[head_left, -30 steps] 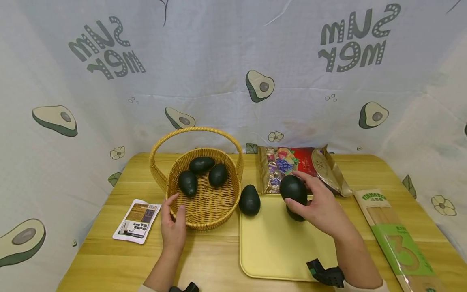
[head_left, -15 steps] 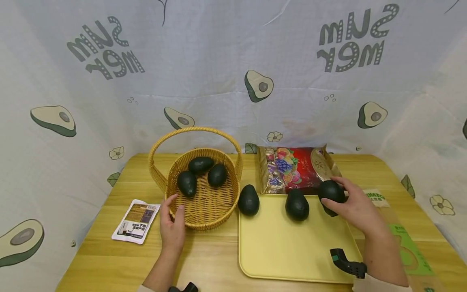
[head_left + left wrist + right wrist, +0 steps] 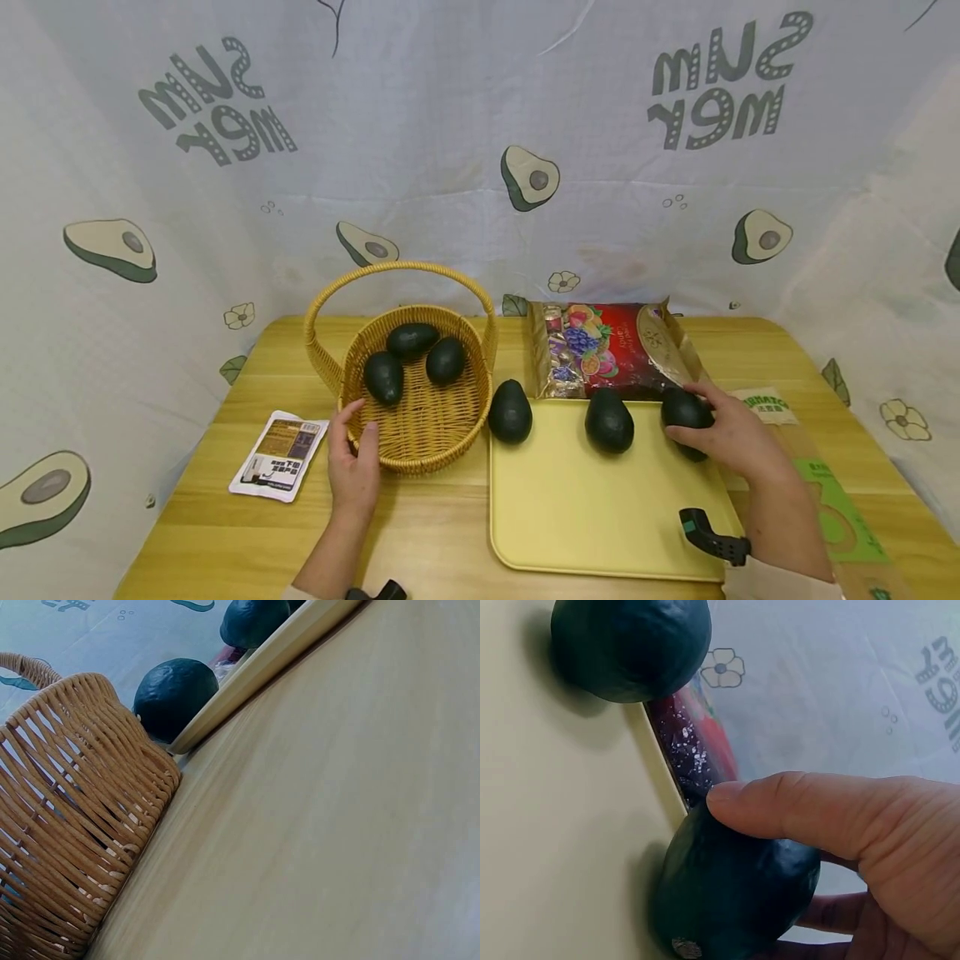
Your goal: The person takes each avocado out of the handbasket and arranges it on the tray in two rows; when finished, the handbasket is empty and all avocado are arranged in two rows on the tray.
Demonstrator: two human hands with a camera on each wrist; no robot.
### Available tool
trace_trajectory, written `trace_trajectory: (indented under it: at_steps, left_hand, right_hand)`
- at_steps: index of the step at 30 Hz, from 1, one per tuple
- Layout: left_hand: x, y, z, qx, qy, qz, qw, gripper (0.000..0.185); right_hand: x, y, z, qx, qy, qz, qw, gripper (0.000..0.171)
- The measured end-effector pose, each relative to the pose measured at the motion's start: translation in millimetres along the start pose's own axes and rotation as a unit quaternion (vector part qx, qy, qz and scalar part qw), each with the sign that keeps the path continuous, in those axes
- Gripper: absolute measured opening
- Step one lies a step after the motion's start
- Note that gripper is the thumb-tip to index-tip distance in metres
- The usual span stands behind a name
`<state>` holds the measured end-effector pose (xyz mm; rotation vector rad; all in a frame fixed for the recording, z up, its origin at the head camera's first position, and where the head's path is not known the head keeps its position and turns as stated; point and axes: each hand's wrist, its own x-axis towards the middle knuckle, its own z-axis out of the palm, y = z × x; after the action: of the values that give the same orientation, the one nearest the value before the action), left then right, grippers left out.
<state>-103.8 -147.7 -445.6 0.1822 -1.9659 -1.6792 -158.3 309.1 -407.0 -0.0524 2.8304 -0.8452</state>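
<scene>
Avocado, moved within the last second from mid-tray to the yellow tray's far right edge, is grasped by right-hand fingers, while the wicker basket is steadied by the left hand.

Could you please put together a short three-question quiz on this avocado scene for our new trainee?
1. True or false: the right hand grips an avocado on the tray.
2. How many avocados lie in the basket? A) two B) three C) five
3. Fill in: the left hand touches the ____.

Key: 1 true; 2 B; 3 basket.
</scene>
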Motion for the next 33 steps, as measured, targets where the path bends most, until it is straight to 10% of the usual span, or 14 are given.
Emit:
trace_trajectory:
  at_steps: [33]
  left_hand:
    - [2.3,-16.6,-1.4,-0.005,-0.001,0.003,1.0,0.032]
  right_hand:
    - [2,-6,5,0.02,0.007,0.002,1.0,0.089]
